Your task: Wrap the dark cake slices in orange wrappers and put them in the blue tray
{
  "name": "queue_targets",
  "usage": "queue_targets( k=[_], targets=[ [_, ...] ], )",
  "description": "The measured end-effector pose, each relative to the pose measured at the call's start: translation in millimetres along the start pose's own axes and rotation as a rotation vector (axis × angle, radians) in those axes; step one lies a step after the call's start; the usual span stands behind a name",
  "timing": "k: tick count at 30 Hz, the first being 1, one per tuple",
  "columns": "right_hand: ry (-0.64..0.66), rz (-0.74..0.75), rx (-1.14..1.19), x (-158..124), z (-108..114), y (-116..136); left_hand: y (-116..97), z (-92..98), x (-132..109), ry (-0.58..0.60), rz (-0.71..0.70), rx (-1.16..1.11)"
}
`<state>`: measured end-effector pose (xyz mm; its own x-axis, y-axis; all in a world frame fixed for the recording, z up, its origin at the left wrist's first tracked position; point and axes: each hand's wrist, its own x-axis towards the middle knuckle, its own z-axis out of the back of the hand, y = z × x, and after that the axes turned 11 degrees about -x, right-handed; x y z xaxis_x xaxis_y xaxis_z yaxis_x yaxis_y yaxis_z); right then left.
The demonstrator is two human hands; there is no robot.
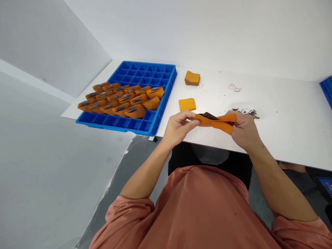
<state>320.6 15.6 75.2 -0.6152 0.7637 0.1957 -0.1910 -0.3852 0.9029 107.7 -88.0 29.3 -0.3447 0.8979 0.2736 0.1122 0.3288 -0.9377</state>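
Note:
Both of my hands are at an orange pouch (205, 121) held above the table's front edge, its dark filling showing through the open top. My left hand (178, 126) pinches its left end between thumb and fingers. My right hand (245, 128), with orange finger cots (226, 128) on two fingers, grips the right end. Just beyond the pouch lies a flat orange-yellow square piece (187, 104). A pile of dark flakes (249, 112), in what looks like a clear shallow holder, is partly hidden behind my right hand.
On the white table (293, 128), a blue compartment tray (166, 100) at the left holds several filled orange pouches (135, 110). Farther back are a stack of orange squares (192, 78) and thin rubber bands (234, 88). Another blue tray (328, 90) shows at the right edge.

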Motion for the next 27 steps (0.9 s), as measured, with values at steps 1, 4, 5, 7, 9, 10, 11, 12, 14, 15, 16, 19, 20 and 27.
queue_targets(
  k=[1,4,5,7,9,10,11,12,14,15,16,19,20,27],
  targets=[
    [0.0,0.0,-0.011,-1,0,-1,0,0.8,0,-0.021,-0.028,0.017],
    [-0.021,0.01,-0.047,-2,2,-1,-3,1.2,-1,-0.008,-0.112,0.1],
    [-0.032,0.023,-0.059,-3,3,0,-5,0.7,-2,0.005,-0.139,0.127],
    [-0.053,0.066,-0.08,-4,3,0,-8,-0.9,-3,0.023,-0.192,0.166],
    [-0.07,0.111,-0.109,-5,4,0,-9,-2.0,-3,0.028,-0.242,0.184],
    [-0.08,0.131,-0.125,-6,4,-1,-9,-2.1,-3,0.031,-0.266,0.188],
    [-0.092,0.15,-0.14,-6,5,-2,-8,-1.9,-3,0.035,-0.289,0.193],
    [-0.102,0.172,-0.153,-6,5,-3,-8,-1.4,-3,0.043,-0.307,0.201],
    [-0.118,0.231,-0.167,-7,5,-6,-7,0.1,-4,0.074,-0.325,0.236],
    [-0.124,0.258,-0.175,-7,6,-7,-7,1.1,-4,0.088,-0.327,0.259],
    [-0.132,0.279,-0.19,-7,6,-8,-8,2.1,-5,0.1,-0.329,0.287],
    [-0.148,0.335,-0.26,-9,6,-9,-14,5.1,-6,0.132,-0.381,0.388],
    [-0.145,0.362,-0.283,-9,6,-9,-18,5.7,-6,0.149,-0.408,0.434],
    [-0.121,0.56,-0.422,-12,-3,-16,-31,0.7,-10,0.296,-0.536,0.81]
  ],
)
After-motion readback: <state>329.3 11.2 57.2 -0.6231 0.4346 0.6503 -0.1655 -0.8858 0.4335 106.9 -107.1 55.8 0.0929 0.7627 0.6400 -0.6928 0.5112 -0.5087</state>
